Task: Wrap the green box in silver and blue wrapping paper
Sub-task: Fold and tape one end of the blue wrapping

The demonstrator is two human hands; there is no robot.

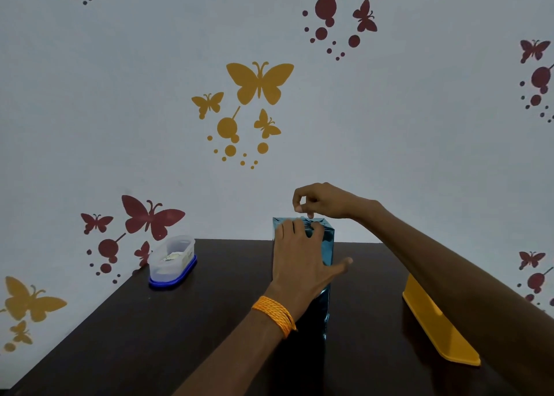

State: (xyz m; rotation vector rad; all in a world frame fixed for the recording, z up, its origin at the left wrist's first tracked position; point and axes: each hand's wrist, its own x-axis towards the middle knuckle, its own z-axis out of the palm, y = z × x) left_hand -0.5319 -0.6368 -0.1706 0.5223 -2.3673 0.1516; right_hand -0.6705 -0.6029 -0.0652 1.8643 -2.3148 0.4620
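A tall box covered in shiny blue-silver wrapping paper [326, 245] stands upright near the middle of the dark table [209, 320]. None of the green box shows under the paper. My left hand [299, 263] lies flat against the near face of the box, fingers reaching its top edge, thumb spread to the right. It wears an orange thread band at the wrist. My right hand [317, 200] hovers over the top of the box, thumb and forefinger pinched together, fingertips touching the folded paper there. I cannot tell whether something small is between those fingers.
An upturned clear plastic container with a blue lid [172, 262] sits at the table's back left. A yellow flat holder [437, 323] lies at the right under my right forearm. The wall with butterfly stickers stands right behind the table.
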